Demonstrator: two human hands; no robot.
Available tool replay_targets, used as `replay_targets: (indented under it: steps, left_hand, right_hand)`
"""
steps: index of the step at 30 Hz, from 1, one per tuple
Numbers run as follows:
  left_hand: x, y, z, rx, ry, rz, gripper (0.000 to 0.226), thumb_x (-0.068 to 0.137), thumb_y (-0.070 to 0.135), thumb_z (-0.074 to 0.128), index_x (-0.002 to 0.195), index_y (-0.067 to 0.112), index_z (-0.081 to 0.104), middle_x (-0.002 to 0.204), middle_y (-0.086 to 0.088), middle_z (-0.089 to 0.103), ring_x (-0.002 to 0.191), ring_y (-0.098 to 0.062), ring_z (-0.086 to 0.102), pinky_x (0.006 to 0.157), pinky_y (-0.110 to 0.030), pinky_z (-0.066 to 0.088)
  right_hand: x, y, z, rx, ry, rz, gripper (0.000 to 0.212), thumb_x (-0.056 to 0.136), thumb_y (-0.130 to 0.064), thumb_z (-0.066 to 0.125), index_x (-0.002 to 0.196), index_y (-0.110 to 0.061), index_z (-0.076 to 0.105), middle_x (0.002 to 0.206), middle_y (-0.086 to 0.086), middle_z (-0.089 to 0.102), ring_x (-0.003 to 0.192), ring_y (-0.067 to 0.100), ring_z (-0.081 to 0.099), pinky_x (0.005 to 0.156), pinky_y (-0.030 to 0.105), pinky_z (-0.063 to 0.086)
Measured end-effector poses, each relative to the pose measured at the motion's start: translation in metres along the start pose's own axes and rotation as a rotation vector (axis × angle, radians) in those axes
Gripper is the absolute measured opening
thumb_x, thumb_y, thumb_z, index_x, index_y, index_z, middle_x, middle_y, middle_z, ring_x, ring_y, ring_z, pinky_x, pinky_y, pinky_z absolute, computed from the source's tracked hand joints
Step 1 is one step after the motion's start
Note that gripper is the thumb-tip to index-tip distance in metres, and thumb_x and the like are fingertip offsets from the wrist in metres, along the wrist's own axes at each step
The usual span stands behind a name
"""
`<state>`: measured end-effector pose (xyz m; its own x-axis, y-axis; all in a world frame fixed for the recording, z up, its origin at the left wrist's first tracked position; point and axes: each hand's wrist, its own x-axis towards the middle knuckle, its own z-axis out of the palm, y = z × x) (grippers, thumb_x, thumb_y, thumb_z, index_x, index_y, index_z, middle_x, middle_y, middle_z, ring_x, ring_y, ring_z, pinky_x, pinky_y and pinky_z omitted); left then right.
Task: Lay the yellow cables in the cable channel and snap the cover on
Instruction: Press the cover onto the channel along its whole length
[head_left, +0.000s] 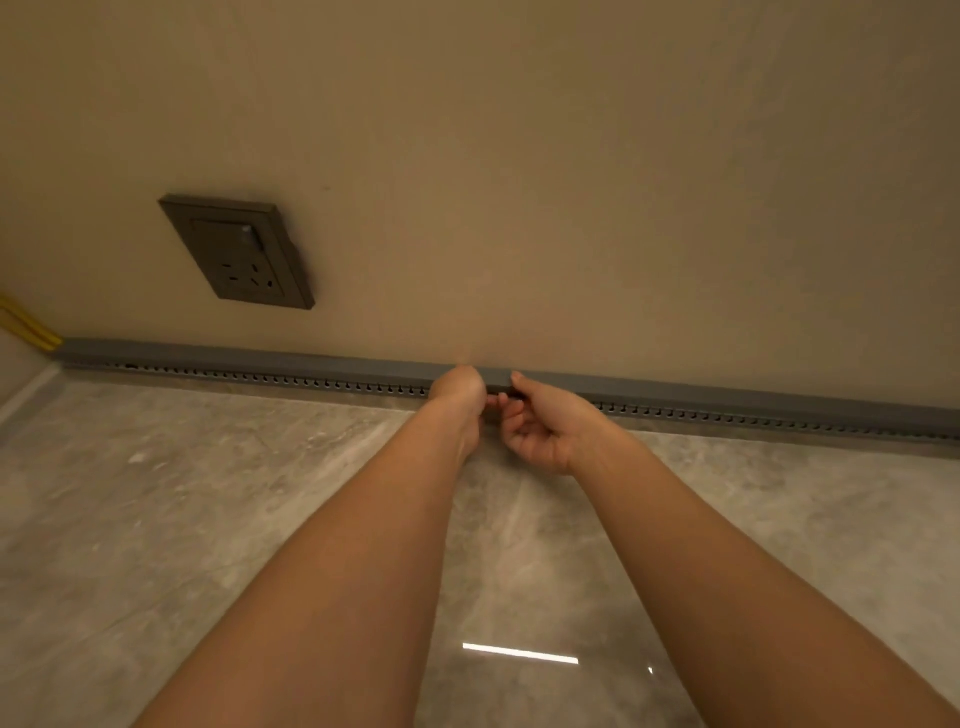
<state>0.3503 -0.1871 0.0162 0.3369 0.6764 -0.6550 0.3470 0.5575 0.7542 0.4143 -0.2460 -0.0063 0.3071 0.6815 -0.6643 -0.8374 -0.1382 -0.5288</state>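
Squarely at 12 o'clock, the left hand (457, 396) and right hand (540, 431) sit side by side, their curled fingers (511, 410) pinching the grey cover (260, 358) onto the channel (311, 383), which runs from 9 to 3 o'clock, with the yellow cables (31, 327) poking out at 9.

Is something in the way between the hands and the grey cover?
No, nothing visible. The left hand and the right hand both hold the cover, which sits on the cable channel against the wall.

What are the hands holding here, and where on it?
Both grip the cover mid-length, side by side: left hand curled over it, right hand pinching it, thumb on top.
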Motion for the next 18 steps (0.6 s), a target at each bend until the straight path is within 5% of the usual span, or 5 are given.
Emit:
replay_targets:
  steps: [2, 4, 7, 18]
  left_hand:
    - [-0.001, 0.000, 0.000, 0.015, 0.022, 0.004, 0.035, 0.102, 0.028, 0.028, 0.092, 0.012, 0.057, 0.060, 0.002, 0.057, 0.042, -0.012, 0.041, 0.042, -0.010, 0.030]
    - [-0.002, 0.002, 0.000, 0.037, 0.013, -0.028, 0.032, 0.101, 0.030, 0.028, 0.079, 0.018, 0.048, 0.061, 0.002, 0.038, 0.047, -0.014, 0.028, 0.040, -0.014, 0.022]
    - [-0.002, 0.002, -0.005, 0.082, 0.019, -0.078, 0.043, 0.101, 0.035, 0.027, 0.064, 0.015, 0.029, 0.057, 0.000, 0.025, 0.045, -0.014, 0.019, 0.042, -0.023, 0.015]
    - [0.004, -0.004, -0.003, 0.091, 0.049, -0.045, 0.044, 0.101, 0.043, 0.027, 0.064, 0.017, 0.025, 0.056, 0.000, 0.020, 0.041, -0.013, 0.016, 0.046, -0.023, 0.009]
  right_hand:
    - [-0.004, -0.002, -0.011, -0.035, 0.027, -0.045, 0.028, 0.098, -0.025, 0.045, 0.102, 0.003, 0.052, 0.035, 0.003, 0.053, 0.024, 0.002, 0.041, 0.028, 0.010, 0.031]
    - [-0.007, -0.006, -0.023, -0.034, 0.054, -0.080, 0.029, 0.098, -0.024, 0.046, 0.112, 0.001, 0.050, 0.035, 0.003, 0.054, 0.025, 0.002, 0.042, 0.028, 0.010, 0.032]
    - [-0.014, -0.016, -0.039, -0.024, 0.072, -0.077, 0.031, 0.098, -0.025, 0.045, 0.096, 0.005, 0.055, 0.036, 0.003, 0.054, 0.025, 0.003, 0.042, 0.028, 0.011, 0.033]
    - [-0.015, -0.036, -0.040, 0.232, 0.031, 0.009, 0.031, 0.101, -0.007, 0.033, 0.079, 0.010, 0.048, 0.038, 0.009, 0.049, 0.020, 0.006, 0.036, 0.025, 0.011, 0.029]
